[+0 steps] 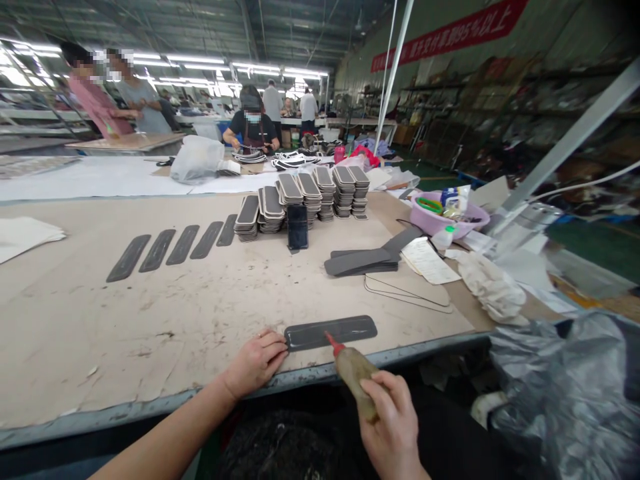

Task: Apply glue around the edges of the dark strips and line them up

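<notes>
A dark grey rounded strip (350, 328) lies near the table's front edge, with thin shiny lines along its surface. My left hand (257, 360) rests at the strip's left end, its fingers together and touching that end. In my right hand (393, 417) is a yellowish squeeze bottle (356, 379), held from below. The bottle's red nozzle (334, 343) points at the middle of the strip. Farther back on the left, several similar dark strips (157, 251) lie in a slanting row. Beside them stand several stacks of light-edged pieces (287, 190).
A phone (297, 227) leans against the stacks. Flat dark pieces (357, 262) and a thin wire loop (405, 293) lie at centre right. Beyond are a purple basin (450, 219), a crumpled cloth (490, 287) and a slanted metal pole (565, 143). People work in the background.
</notes>
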{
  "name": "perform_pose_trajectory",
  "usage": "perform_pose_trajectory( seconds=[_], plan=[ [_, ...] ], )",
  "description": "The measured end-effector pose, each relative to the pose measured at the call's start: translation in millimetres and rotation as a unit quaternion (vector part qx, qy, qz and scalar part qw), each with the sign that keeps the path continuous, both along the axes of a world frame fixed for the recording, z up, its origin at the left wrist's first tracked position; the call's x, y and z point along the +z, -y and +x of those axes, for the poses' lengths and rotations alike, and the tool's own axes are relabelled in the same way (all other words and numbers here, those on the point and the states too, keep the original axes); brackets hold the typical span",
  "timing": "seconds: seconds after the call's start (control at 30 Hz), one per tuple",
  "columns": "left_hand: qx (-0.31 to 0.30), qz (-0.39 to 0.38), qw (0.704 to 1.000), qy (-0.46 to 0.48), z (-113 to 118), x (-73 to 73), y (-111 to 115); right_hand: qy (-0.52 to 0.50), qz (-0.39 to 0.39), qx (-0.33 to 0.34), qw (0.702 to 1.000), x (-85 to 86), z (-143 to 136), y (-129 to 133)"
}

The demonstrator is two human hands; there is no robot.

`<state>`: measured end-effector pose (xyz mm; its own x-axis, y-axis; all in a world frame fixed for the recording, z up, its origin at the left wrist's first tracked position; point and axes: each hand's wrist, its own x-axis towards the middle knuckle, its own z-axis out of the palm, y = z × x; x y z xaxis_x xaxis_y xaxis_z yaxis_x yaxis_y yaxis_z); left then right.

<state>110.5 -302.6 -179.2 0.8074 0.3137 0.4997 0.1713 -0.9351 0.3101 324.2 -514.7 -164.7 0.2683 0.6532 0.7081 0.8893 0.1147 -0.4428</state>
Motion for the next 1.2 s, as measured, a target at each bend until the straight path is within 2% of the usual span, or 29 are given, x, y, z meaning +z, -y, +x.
perform_pose_trajectory(
  seconds=[0.1,0.17,0.27,0.43,0.53,0.67,0.9,1.2],
  plan=[
    [0.0,-0.006,1.0,-0.004,0,0.7,0,0.003,-0.019,0.065,0.998,3.0,-22,-14],
    [0.003,-0.01,1.0,-0.006,0,0.7,0,0.011,-0.036,0.076,0.996,3.0,-25,-18],
    [0.006,-0.012,1.0,-0.009,0,0.3,1,0.019,-0.037,0.043,0.998,-0.6,-12,-14],
    [0.009,-0.011,1.0,-0.006,1,-2.1,0,0.034,-0.022,-0.057,0.998,-6.7,24,4],
    [0.011,-0.015,1.0,0.0,0,-3.8,-2,0.04,-0.014,-0.099,0.994,-5.8,32,9],
    [0.008,-0.017,1.0,-0.012,0,-4.2,-6,0.028,-0.023,-0.092,0.995,-2.2,26,7],
    [0.009,-0.014,1.0,-0.02,1,-5.4,-7,-0.036,-0.021,-0.016,0.999,0.9,11,4],
    [0.02,0.031,0.999,0.004,4,-8.9,-4,-0.026,0.027,-0.115,0.993,-7.9,51,8]
  ],
)
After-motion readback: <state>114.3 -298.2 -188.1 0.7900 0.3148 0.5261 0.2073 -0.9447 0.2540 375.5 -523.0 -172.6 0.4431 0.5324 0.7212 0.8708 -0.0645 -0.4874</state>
